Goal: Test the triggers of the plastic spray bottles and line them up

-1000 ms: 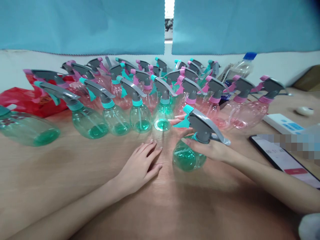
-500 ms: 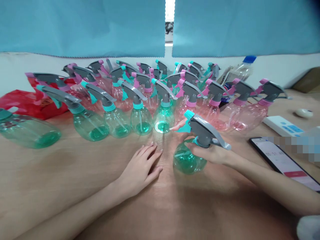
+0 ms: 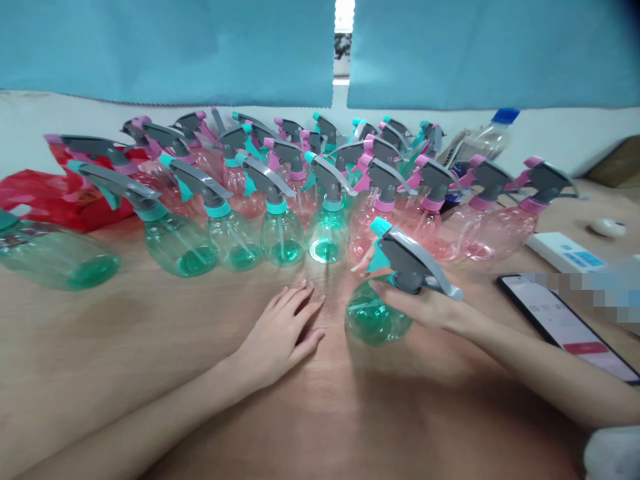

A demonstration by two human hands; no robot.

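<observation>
My right hand [image 3: 417, 301] is wrapped round the neck of a green spray bottle [image 3: 373, 319]. This bottle has a grey head with a turquoise nozzle and trigger, and it is tilted a little. A finger of that hand lies at the turquoise trigger [image 3: 375, 259]. My left hand [image 3: 283, 330] rests flat on the wooden table [image 3: 300, 427], palm down with fingers stretched, and holds nothing. Just beyond it stand a green spray bottle [image 3: 283, 241] and another green spray bottle [image 3: 327, 241] of the same shape.
Several pink spray bottles [image 3: 505, 227] and green ones stand in rows at the back. A red plastic bag [image 3: 30, 200] lies behind them at left. To the right are a phone [image 3: 550, 313], a white box [image 3: 565, 252], a computer mouse [image 3: 607, 228] and a clear blue-capped bottle [image 3: 487, 143].
The finger of my right hand has drawn back with the turquoise trigger, which now sits closer to the bottle's head. My left hand has stayed in place. The view has shifted slightly.
</observation>
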